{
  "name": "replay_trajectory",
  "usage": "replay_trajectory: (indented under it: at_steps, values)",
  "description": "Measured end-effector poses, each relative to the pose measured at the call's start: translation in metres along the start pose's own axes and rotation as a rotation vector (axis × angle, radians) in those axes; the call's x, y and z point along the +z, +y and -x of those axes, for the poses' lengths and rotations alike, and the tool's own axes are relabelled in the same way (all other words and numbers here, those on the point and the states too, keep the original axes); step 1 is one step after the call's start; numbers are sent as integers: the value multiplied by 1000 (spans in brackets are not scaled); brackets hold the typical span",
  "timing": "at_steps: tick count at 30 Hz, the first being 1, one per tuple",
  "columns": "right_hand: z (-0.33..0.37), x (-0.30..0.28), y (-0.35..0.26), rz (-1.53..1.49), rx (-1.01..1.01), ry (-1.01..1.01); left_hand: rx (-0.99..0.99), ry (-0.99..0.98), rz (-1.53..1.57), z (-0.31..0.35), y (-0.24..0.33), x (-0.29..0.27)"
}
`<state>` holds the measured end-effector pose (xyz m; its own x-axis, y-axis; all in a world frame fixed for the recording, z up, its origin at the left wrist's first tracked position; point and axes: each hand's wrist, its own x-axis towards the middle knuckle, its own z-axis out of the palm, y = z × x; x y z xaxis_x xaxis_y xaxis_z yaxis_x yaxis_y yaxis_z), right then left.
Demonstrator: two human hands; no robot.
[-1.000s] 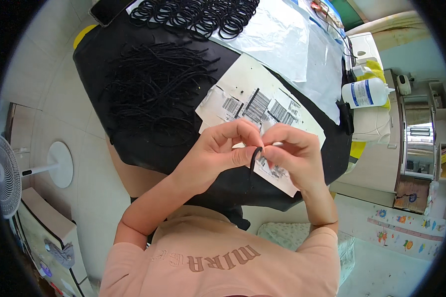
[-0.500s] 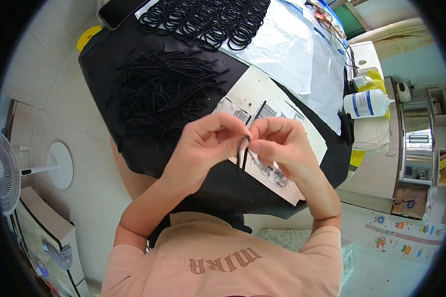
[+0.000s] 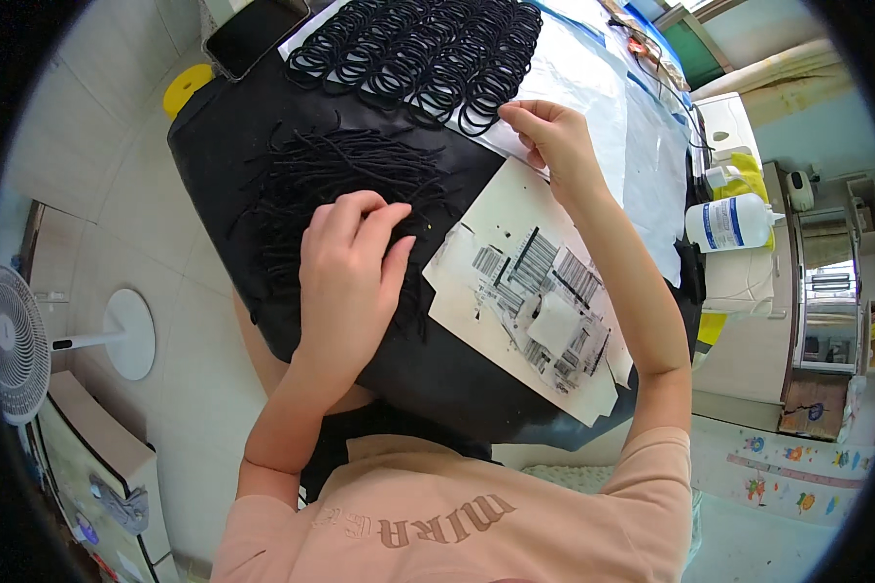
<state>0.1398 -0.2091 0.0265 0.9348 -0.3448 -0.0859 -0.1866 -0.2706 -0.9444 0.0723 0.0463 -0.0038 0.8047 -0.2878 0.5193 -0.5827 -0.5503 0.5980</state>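
The fingers (image 3: 343, 216) of my left hand (image 3: 343, 272) are spread and curled over the heap of black cords (image 3: 355, 155), thumb and forefinger parted. Half a second ago both my hands met above the card, pinching a bent black cord between them; now they have split up, the left one over to this heap, the right one out to the rings.

From the left, the white fan (image 3: 12, 335) stands on the floor beyond the black-covered counter (image 3: 209, 160). The yellow disc (image 3: 187, 90) shows by the counter's far left corner, with the phone (image 3: 258, 37) lying just beside it. Next come the cords, loose and tangled, partly under my left hand, and behind them the black rings (image 3: 418, 49), overlapping in rows on a white sheet.

At the near right end of those rows my right hand (image 3: 559, 146) reaches in, thumb and forefinger together at the tips; they are so small from here that I can't fairly tell whether a ring is caught between them. Below that arm lies the pale card (image 3: 457, 282), its small white patch (image 3: 556, 323) now in plain sight where my hands had covered it. Farther right, the white bottle (image 3: 734, 223) lies tipped sideways in my view.
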Motion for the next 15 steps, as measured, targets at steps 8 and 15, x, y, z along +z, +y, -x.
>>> replay_trajectory:
  at_steps: [8, 15]
  values:
    - [-14, -1, 14, -66, 21, 26, 20, -37, -5, -1, -1, 1]
    - [-8, 2, 14, 73, -70, 65, 19, -14, 21, -2, -1, 1]
